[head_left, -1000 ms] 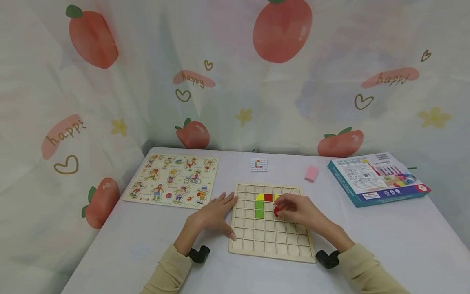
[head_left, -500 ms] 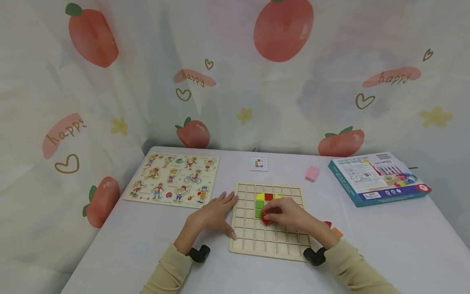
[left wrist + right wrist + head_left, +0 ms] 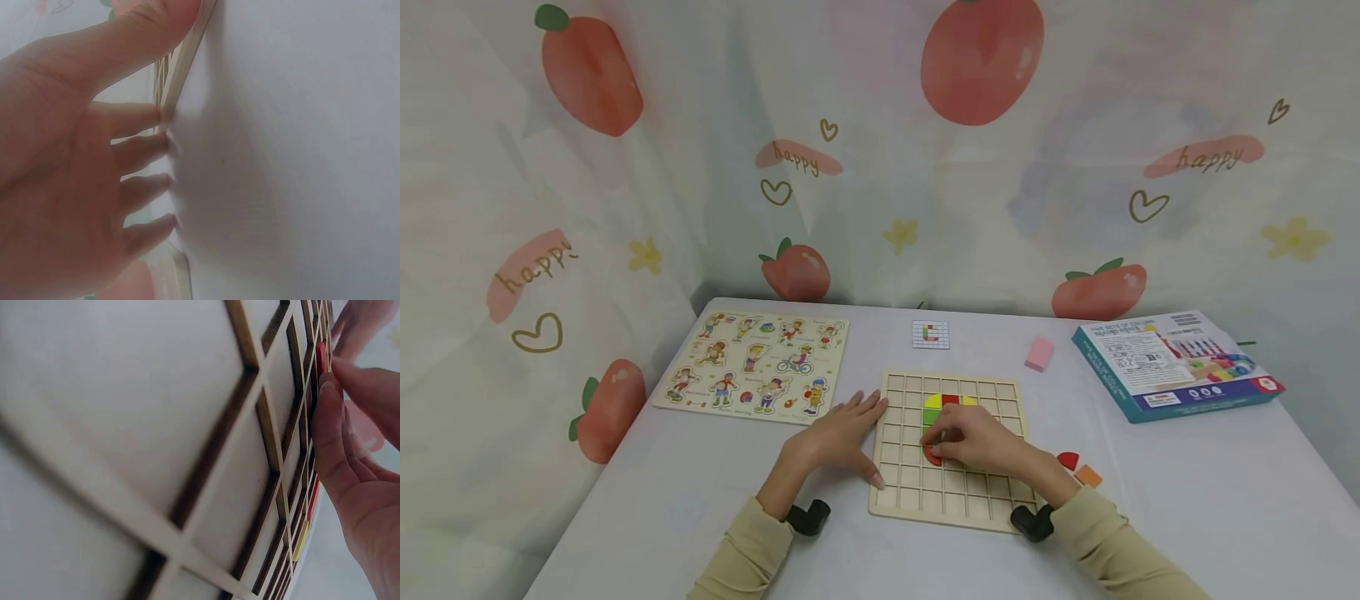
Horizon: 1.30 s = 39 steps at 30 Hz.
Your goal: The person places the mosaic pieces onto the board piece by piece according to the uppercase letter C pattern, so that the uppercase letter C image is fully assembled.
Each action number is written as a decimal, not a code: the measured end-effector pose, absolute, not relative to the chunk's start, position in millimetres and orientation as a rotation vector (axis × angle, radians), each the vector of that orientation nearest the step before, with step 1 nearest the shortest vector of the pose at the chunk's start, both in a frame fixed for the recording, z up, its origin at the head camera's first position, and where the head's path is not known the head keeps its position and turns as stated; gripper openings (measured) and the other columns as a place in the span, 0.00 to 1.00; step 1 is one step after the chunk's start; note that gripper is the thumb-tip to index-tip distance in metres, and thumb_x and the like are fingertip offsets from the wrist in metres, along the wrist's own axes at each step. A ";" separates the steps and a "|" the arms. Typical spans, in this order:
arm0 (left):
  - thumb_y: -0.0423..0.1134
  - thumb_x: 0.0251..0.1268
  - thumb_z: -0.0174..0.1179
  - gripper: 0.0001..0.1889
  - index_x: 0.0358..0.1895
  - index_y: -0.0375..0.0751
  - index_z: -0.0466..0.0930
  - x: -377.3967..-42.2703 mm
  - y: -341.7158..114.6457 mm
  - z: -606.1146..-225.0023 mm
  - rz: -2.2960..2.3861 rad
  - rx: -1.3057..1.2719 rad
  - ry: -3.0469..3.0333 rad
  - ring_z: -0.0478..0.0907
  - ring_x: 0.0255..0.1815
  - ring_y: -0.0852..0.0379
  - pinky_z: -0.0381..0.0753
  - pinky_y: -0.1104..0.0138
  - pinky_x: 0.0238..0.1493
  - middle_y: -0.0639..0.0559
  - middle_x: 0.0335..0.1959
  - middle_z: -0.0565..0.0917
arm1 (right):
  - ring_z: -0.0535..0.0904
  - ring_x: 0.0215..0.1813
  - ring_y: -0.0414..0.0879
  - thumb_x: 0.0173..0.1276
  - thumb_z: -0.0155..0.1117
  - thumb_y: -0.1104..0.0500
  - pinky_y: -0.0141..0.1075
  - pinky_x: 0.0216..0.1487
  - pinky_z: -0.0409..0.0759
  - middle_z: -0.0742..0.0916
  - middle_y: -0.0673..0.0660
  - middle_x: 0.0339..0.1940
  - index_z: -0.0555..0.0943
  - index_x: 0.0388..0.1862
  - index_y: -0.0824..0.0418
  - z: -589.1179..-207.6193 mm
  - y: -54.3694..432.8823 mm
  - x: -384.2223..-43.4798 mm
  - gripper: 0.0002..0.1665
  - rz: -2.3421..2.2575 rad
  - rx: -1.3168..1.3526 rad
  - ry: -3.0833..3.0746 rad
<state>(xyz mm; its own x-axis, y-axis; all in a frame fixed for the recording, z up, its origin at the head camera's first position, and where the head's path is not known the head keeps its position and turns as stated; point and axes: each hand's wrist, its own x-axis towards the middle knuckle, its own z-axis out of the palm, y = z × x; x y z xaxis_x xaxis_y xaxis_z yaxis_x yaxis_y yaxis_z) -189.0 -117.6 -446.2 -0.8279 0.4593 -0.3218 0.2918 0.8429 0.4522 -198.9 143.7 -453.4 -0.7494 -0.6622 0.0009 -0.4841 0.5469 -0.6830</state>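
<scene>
Lying at the tip of the right grip point(image 3: 976, 439), red piece point(image 3: 931, 457).

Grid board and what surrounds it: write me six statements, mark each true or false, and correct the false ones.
1. The right hand pinches a red piece at the grid board. True.
2. The left hand is raised well clear of the grid board. False: it is at the board's left edge.
3. A green piece sits on the grid board. True.
4. The pattern card lies nearer the person than the grid board. False: it lies beyond it.
5. A loose red piece lies near an orange piece. True.
6. The pink block rests on the teal box. False: it lies on the table.
</scene>
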 end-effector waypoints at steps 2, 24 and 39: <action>0.56 0.46 0.81 0.62 0.83 0.45 0.53 -188.7 -117.5 -445.4 0.544 0.553 2.596 0.41 0.87 0.45 0.48 0.48 0.85 0.49 0.86 0.50 | 0.75 0.34 0.35 0.66 0.74 0.61 0.28 0.36 0.79 0.86 0.49 0.39 0.90 0.47 0.57 -453.2 142.4 -198.8 0.11 -0.994 -0.968 2.515; 0.55 0.46 0.81 0.62 0.84 0.45 0.53 -188.9 -117.0 -446.4 0.557 0.553 2.588 0.40 0.87 0.45 0.47 0.48 0.85 0.49 0.86 0.50 | 0.78 0.38 0.38 0.66 0.74 0.59 0.29 0.41 0.82 0.87 0.47 0.40 0.87 0.50 0.56 -449.4 161.2 -193.0 0.14 -0.999 -0.934 2.499; 0.58 0.46 0.81 0.63 0.84 0.44 0.52 -188.3 -115.8 -446.7 0.525 0.558 2.604 0.41 0.87 0.44 0.48 0.47 0.85 0.49 0.86 0.49 | 0.75 0.33 0.36 0.64 0.76 0.58 0.28 0.33 0.77 0.86 0.46 0.37 0.87 0.49 0.56 -448.9 206.6 -176.9 0.14 -1.020 -0.795 2.604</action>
